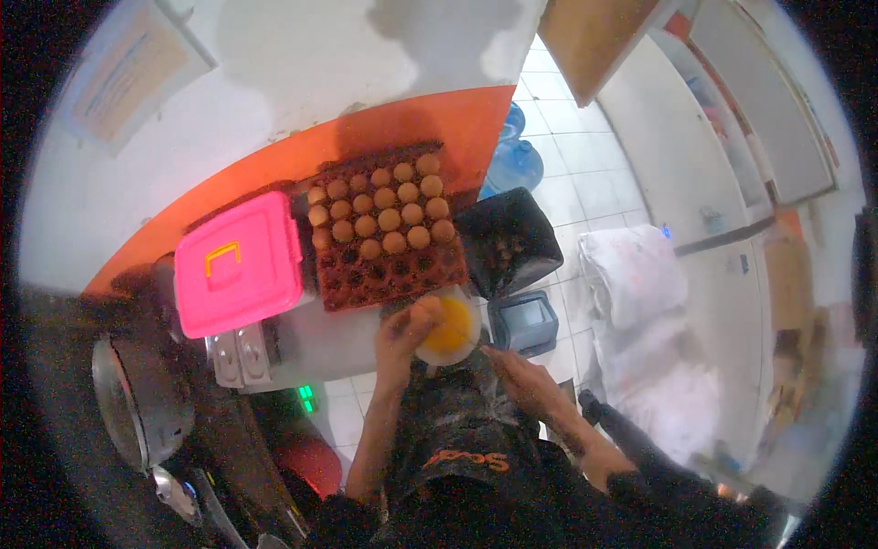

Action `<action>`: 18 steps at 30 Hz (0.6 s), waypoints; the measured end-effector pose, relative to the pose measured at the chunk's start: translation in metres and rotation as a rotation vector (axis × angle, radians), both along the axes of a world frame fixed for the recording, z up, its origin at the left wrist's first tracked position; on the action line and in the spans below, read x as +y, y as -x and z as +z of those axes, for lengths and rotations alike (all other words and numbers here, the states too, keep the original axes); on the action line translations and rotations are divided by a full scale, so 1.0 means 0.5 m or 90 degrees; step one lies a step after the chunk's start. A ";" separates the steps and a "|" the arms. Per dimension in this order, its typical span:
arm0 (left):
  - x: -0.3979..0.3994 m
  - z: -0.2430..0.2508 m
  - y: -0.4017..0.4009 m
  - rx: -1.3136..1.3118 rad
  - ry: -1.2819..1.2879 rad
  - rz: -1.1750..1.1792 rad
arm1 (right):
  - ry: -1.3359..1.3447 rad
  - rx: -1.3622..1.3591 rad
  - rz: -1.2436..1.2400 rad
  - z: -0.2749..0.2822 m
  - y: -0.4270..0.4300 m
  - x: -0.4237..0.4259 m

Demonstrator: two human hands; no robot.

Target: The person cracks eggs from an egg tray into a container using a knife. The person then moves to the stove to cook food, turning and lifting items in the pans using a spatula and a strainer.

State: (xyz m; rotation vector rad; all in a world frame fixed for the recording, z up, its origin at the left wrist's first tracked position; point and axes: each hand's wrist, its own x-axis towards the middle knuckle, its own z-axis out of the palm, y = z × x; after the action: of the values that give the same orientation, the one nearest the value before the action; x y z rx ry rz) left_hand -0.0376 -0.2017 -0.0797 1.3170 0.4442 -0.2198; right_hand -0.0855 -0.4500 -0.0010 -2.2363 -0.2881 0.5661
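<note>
My left hand (401, 333) is curled at the left rim of a round whitish container (447, 358), with what looks like a brown egg (429, 310) in its fingers. Yellow liquid egg (454, 329) fills much of the container. Just to the right of it is my right hand (525, 381), fingers bent; blur hides whether it holds anything. Beyond the container lies a dark red egg tray (384, 285). Several rows of brown eggs (389, 219) sit in its far part, while the nearest cups hold none.
A lidded box with a pink top (240, 264) stands left of the tray, near metal lidded pans (240, 353). A black bin-like container (514, 240) and a grey device (528, 321) are at right. A large metal pot (147, 405) stands lower left. White sacks (638, 281) lie farther right.
</note>
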 end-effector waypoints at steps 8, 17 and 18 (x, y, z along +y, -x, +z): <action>0.002 0.037 0.000 0.048 0.056 0.021 | -0.059 -0.072 -0.073 -0.004 -0.012 0.005; -0.006 0.046 0.000 -0.110 -0.078 -0.160 | -0.188 -0.097 -0.069 -0.049 -0.139 0.059; -0.005 0.033 0.002 -0.108 -0.091 -0.176 | -0.173 -0.096 -0.053 -0.055 -0.144 0.061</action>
State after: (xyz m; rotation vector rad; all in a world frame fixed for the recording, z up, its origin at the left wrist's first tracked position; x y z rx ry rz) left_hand -0.0386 -0.2040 -0.0633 1.5242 0.1342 -0.3072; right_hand -0.0134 -0.4197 -0.0285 -2.0184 -0.3261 0.2948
